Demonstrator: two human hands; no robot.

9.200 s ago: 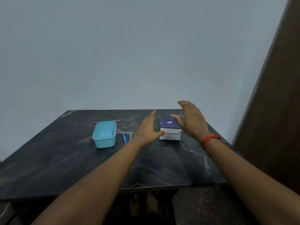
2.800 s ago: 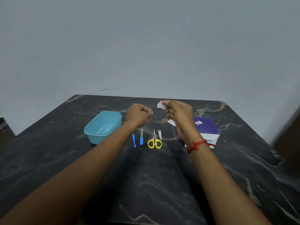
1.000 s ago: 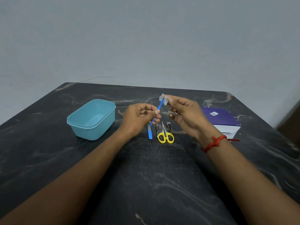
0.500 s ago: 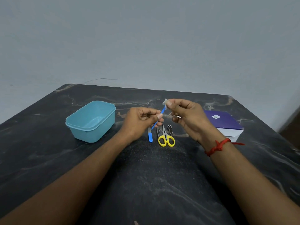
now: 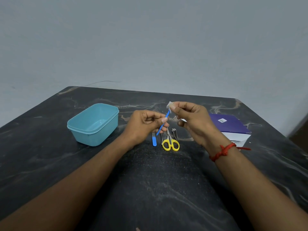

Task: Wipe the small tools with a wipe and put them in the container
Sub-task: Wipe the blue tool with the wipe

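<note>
Wipe [image 5: 169,105] in right hand [image 5: 194,121] hides blue tool [image 5: 162,125] tip.

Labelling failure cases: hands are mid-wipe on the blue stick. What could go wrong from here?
1. The left hand pinches the blue stick low down only; a tug from the right hand on the wipe could slip it loose onto the scissors below.
2. The wipe covers just the tip, so the part inside the left grip may reach the container unwiped.
</note>
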